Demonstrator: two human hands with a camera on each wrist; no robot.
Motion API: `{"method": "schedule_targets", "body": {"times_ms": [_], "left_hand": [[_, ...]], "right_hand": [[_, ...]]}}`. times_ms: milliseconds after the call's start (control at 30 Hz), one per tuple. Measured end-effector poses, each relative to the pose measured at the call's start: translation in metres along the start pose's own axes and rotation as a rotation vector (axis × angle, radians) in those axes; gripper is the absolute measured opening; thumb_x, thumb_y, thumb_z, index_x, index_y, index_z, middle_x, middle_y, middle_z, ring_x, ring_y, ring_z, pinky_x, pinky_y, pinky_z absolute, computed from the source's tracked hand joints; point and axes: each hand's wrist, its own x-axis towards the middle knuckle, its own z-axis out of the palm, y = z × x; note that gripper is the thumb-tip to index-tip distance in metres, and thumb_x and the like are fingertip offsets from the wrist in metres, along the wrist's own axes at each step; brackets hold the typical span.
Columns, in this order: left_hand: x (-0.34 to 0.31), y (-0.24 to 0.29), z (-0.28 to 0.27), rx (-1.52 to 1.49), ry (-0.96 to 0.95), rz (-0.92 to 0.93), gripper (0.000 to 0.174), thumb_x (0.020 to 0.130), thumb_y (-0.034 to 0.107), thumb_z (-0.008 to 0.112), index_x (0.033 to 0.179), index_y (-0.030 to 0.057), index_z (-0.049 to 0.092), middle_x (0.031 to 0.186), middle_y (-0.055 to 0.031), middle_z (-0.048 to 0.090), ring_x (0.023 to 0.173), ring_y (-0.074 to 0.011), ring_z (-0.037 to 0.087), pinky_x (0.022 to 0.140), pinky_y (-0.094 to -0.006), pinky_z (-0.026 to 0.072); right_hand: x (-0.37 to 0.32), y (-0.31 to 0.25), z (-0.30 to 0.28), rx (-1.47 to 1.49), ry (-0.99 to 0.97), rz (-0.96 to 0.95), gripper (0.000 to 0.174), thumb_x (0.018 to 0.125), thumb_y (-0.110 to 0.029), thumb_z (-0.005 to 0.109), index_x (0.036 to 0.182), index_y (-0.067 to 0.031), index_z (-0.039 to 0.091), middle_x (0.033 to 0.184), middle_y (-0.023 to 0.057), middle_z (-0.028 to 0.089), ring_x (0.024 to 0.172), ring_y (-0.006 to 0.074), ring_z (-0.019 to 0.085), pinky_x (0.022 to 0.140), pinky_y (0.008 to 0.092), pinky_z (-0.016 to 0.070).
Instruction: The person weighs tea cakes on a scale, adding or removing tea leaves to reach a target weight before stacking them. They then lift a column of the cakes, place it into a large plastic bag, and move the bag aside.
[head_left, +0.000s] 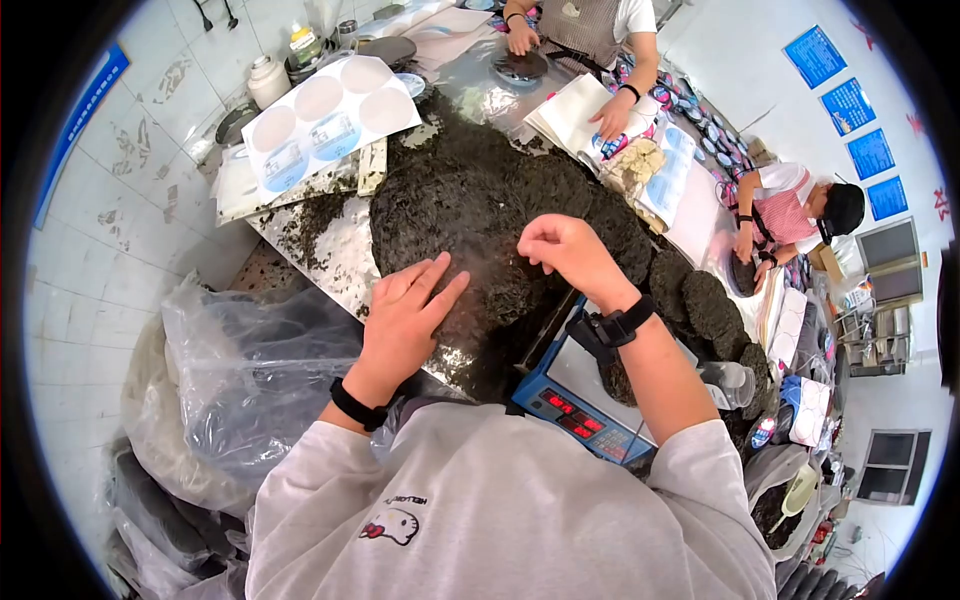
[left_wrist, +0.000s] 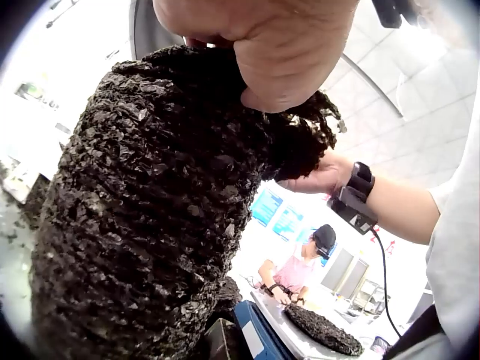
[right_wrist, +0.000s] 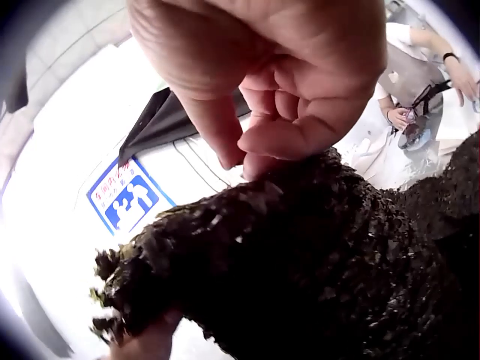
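Dark dried seaweed (head_left: 450, 210) lies in a large heap of thick, round layers. My left hand (head_left: 405, 315) rests on its near side with the fingers extended and spread. In the left wrist view that thumb lies over the rough seaweed edge (left_wrist: 150, 187). Across from it, my right hand (head_left: 570, 255) is over the same heap with curled fingers. In the right wrist view its thumb and fingertips come close together right at the seaweed's upper edge (right_wrist: 277, 187), with a small gap and nothing visible between them.
A blue digital scale (head_left: 580, 415) stands before my right forearm, and a round seaweed cake (left_wrist: 322, 330) lies on it. More cakes (head_left: 710, 305) line the right side. Printed sheets (head_left: 330, 120) lie at back left; plastic bags (head_left: 260, 380) sit left. Two people work beyond.
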Motion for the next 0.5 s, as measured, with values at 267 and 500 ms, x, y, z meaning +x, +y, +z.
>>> {"method": "schedule_targets", "body": {"times_ms": [267,500], "left_hand": [[0.001,0.001,0.0,-0.021,-0.008,0.006,0.073,0.054,-0.007,0.061,0.123,0.0139,0.058,0.131,-0.0081,0.052,0.113,-0.0275,0.051,0.089,-0.0398,0.0398],[-0.001,0.003,0.0,-0.028,-0.005,0.018,0.069,0.054,-0.005,0.059,0.121,0.0128,0.059,0.13,-0.0091,0.053,0.112,-0.028,0.052,0.089,-0.0398,0.0403]], "right_hand": [[0.033,-0.012,-0.006,-0.36,0.217,-0.193,0.008,0.081,-0.007,0.063,0.085,-0.0012,0.063,0.077,0.0081,0.063,0.069,0.0168,0.061,0.062,0.0304,0.0468],[0.052,-0.009,0.004,-0.69,0.094,-0.268,0.013,0.078,-0.016,0.066,0.081,-0.0036,0.066,0.081,0.0141,0.064,0.081,0.0328,0.061,0.072,0.042,0.0475]]}}
